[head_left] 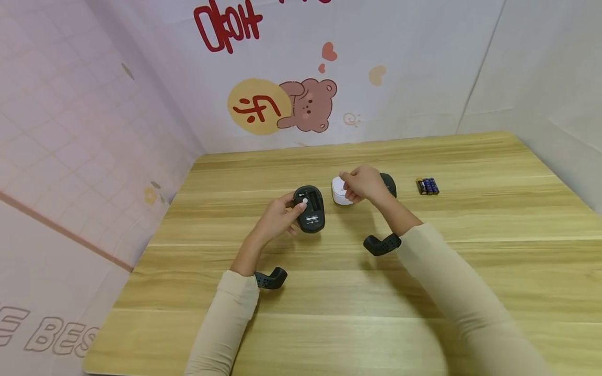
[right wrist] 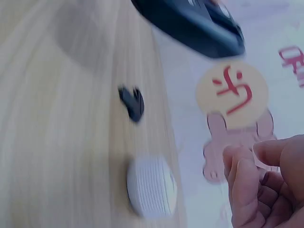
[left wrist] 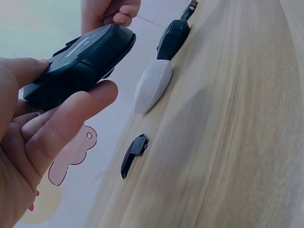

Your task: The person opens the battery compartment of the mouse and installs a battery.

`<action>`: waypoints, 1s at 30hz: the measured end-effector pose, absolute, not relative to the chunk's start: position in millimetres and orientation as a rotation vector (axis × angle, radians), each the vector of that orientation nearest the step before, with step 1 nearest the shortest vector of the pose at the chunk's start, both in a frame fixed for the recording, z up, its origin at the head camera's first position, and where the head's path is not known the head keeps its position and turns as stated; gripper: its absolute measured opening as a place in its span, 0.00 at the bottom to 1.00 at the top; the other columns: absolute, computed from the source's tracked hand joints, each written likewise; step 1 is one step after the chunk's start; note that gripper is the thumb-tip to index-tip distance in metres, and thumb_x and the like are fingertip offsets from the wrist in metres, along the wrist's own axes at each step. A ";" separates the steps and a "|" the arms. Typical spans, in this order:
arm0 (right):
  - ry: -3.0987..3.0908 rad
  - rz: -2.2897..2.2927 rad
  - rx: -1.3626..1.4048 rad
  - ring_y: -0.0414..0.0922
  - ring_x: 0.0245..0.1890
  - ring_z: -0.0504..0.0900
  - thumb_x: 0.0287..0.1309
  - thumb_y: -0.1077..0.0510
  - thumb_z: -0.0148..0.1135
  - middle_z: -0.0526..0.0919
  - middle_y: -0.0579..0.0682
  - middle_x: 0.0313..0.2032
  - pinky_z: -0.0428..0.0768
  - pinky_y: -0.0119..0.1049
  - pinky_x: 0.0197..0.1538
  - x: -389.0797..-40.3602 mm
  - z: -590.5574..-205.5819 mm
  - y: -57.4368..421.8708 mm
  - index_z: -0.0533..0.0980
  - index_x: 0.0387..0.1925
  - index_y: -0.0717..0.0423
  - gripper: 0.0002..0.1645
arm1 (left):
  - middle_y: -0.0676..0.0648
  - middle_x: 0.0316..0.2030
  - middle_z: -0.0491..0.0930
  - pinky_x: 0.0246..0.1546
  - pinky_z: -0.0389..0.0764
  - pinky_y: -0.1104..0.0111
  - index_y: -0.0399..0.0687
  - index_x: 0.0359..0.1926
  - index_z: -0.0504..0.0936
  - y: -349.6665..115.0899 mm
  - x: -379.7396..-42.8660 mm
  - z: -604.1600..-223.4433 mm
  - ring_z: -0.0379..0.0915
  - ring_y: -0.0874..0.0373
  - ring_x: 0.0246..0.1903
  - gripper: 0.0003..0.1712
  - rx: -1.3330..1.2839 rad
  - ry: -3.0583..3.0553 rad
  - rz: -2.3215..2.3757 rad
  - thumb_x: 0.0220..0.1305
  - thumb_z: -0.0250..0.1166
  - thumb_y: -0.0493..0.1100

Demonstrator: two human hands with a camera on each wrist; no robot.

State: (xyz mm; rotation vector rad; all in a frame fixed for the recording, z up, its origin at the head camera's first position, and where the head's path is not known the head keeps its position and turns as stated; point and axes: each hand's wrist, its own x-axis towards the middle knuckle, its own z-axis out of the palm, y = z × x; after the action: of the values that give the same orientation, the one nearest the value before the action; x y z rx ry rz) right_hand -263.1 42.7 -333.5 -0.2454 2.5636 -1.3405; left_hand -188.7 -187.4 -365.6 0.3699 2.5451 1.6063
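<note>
My left hand (head_left: 282, 214) grips a black computer mouse (head_left: 311, 222) with its underside facing up, thumb on top and fingers beneath. An open battery slot (head_left: 315, 201) shows in that underside. My right hand (head_left: 366, 183) is raised to the right of it, over a white mouse (head_left: 337, 196). In the right wrist view the right fingers (right wrist: 244, 190) are curled with the thumb near the index finger, and nothing shows between them. A small black battery cover (left wrist: 134, 153) lies on the table beside the white mouse in the left wrist view.
A dark green mouse (head_left: 389, 183) stands right of the white one, partly behind my right hand. Several batteries (head_left: 427, 186) lie in a row farther right. The wooden table (head_left: 310, 292) ends at a wall (head_left: 404, 99) with a printed bear.
</note>
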 end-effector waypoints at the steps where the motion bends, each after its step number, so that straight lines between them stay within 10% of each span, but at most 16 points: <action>1: 2.580 -1.336 -0.234 0.41 0.14 0.78 0.67 0.48 0.49 0.78 0.52 0.14 0.83 0.41 0.27 -264.9 -333.1 48.7 0.77 0.22 0.67 0.28 | 0.37 0.39 0.78 0.21 0.81 0.52 0.41 0.61 0.68 -186.7 -188.6 -365.7 0.80 0.43 0.24 0.23 0.379 2.547 1.606 0.68 0.55 0.43; 17: 2.883 -0.942 -0.174 0.44 0.18 0.81 0.62 0.53 0.54 0.79 0.46 0.14 0.78 0.37 0.30 -285.4 -325.7 149.7 0.79 0.39 0.71 0.22 | 0.35 0.41 0.76 0.24 0.81 0.50 0.39 0.65 0.63 -183.8 -182.3 -354.1 0.79 0.39 0.27 0.27 0.384 2.501 1.594 0.68 0.54 0.43; 24: 2.949 -0.706 -0.116 0.45 0.12 0.71 0.61 0.51 0.53 0.72 0.46 0.07 0.69 0.34 0.20 -295.5 -334.6 183.4 0.74 0.05 0.53 0.28 | 0.38 0.40 0.77 0.21 0.81 0.53 0.42 0.64 0.65 -184.7 -187.8 -360.4 0.80 0.41 0.26 0.25 0.401 2.511 1.604 0.68 0.55 0.44; 30: 2.976 -0.634 -0.035 0.43 0.11 0.67 0.59 0.53 0.54 0.68 0.45 0.05 0.66 0.32 0.17 -296.1 -348.1 195.7 0.71 0.02 0.54 0.30 | 0.36 0.40 0.77 0.22 0.81 0.52 0.43 0.64 0.65 -184.9 -187.7 -359.8 0.79 0.40 0.26 0.26 0.400 2.512 1.594 0.68 0.55 0.45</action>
State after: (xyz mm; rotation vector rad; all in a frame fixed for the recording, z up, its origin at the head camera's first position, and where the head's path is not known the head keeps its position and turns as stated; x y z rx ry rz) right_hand -296.1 195.7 -348.1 -0.0351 2.9762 -0.6342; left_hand -187.7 -184.9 -359.8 0.4004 2.5123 1.5939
